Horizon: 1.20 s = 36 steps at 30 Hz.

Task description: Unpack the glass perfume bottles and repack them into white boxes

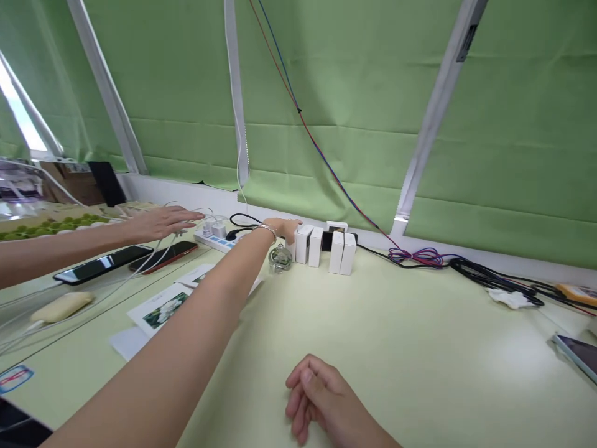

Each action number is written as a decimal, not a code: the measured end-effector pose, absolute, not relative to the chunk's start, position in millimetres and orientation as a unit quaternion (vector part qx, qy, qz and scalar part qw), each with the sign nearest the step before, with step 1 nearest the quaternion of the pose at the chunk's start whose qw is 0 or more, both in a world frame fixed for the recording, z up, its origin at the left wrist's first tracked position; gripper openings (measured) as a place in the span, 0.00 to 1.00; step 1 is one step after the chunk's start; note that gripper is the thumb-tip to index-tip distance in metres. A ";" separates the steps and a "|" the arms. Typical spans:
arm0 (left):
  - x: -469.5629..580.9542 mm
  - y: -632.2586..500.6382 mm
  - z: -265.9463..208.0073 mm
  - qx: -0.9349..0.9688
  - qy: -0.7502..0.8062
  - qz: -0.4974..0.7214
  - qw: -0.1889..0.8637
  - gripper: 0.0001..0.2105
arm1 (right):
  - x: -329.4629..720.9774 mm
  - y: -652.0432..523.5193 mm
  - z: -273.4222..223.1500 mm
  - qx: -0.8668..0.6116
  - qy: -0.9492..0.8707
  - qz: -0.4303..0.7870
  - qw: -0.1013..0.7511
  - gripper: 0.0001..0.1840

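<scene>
Left forearm [186, 348], left hand [281, 228] against upright white boxes [315, 247], contents hidden.

Laid out at left on a pale table [420, 354]: two dark phones [103, 264] side by side, a printed flower card [144, 303] and, farther back, a white power strip [200, 238] with plugs in it. Hung behind: green blinds [354, 74], crossed by red and blue wires [299, 111] dropping to a loose coil [417, 256]. Bunched at right: black cables [485, 274] by a crumpled white tissue [510, 298], near another phone [578, 354], partly out of view.
</scene>
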<state>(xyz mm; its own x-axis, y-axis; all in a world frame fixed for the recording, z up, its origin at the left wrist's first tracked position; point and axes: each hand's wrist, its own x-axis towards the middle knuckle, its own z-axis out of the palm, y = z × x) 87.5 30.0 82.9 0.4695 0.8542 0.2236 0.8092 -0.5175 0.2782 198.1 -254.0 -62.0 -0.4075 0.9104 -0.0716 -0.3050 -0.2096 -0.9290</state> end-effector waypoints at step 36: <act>120.3 -180.4 -28.9 0.691 0.258 0.470 0.485 0.16 | 267.3 -223.0 -53.3 -0.477 -0.493 0.259 0.680 0.27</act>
<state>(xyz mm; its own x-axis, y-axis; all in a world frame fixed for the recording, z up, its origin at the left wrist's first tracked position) 120.3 -180.4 -28.9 0.4258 0.8116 0.4000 -0.0989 -0.3977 0.9122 267.3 -223.0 -53.3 0.3805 0.8223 0.4232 0.1176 0.4108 -0.9041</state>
